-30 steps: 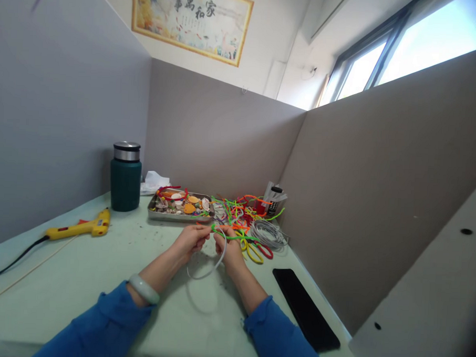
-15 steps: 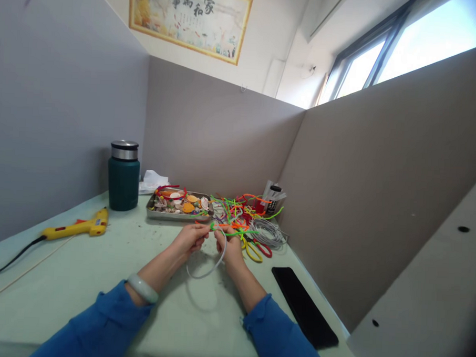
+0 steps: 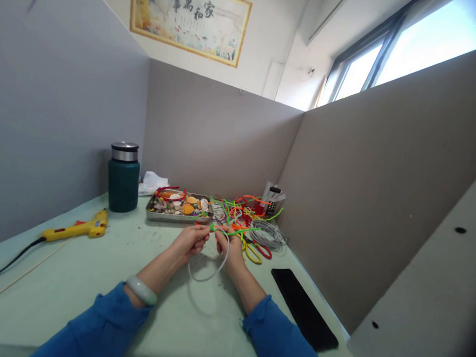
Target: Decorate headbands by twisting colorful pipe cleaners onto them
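Observation:
Both hands meet over the middle of the table. My left hand (image 3: pixel 191 238) pinches the wrapped part of a grey wire loop (image 3: pixel 205 279), where green and orange pipe cleaners are wound round it. Close beside it, my right hand (image 3: pixel 228 244) is closed on a green pipe cleaner (image 3: pixel 247 230), whose free end sticks out to the right. The loop hangs below the fingers. Just right of my right hand lie yellow-handled scissors (image 3: pixel 254 254) and a red handle (image 3: pixel 264 250). Fingers partly hide the wrapped spot.
A metal tray (image 3: pixel 177 217) of shells stands behind my hands, beside a heap of pipe cleaners (image 3: pixel 236 207) and a grey wire coil (image 3: pixel 269 235). A yellow glue gun (image 3: pixel 78 230) and green flask (image 3: pixel 123 184) are left; a black slab (image 3: pixel 303 307) lies right. Partitions enclose the table.
The green pipe cleaner's free end has turned slightly at my right hand, and the grey loop has swung a little to the right. Both hands keep their place and grip.

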`<state>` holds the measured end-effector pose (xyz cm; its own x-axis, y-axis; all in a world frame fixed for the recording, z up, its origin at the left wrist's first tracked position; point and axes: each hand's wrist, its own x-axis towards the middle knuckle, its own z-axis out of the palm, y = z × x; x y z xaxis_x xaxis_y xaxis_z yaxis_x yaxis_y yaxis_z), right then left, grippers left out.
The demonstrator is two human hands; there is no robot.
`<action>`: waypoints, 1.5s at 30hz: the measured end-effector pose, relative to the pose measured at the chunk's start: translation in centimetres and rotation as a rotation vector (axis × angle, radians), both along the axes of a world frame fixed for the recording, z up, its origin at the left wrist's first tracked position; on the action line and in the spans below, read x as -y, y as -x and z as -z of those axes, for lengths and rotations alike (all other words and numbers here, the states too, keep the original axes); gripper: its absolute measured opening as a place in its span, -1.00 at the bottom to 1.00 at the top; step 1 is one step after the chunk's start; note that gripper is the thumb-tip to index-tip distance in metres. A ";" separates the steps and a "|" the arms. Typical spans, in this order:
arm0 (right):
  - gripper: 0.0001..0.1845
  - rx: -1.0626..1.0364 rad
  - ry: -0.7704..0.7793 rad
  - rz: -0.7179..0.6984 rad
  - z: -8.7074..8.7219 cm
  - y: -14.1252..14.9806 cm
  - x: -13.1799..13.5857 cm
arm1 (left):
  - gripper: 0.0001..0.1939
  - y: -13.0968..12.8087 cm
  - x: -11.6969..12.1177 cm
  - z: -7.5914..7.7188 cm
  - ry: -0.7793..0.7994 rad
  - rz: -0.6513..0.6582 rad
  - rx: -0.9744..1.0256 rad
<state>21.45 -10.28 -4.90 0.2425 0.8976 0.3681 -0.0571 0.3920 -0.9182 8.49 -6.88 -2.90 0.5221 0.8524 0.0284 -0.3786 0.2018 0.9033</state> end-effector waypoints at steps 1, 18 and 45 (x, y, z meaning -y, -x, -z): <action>-0.76 0.006 -0.005 -0.001 0.0 -0.1 0.0 | -0.82 0.0 0.0 0.0 -0.001 0.004 0.012; -0.77 -0.088 0.012 -0.065 -0.4 0.5 0.3 | -0.82 0.0 0.1 -0.2 0.000 0.096 0.030; -0.73 -0.233 0.130 -0.263 0.4 -0.9 -0.7 | -0.65 -0.2 1.0 -0.5 -0.133 -0.023 -0.277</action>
<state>22.34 -9.62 -5.30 0.0613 0.9760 0.2091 -0.3537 0.2172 -0.9098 8.68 -7.84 -2.37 0.5058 0.8626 0.0002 -0.1174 0.0686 0.9907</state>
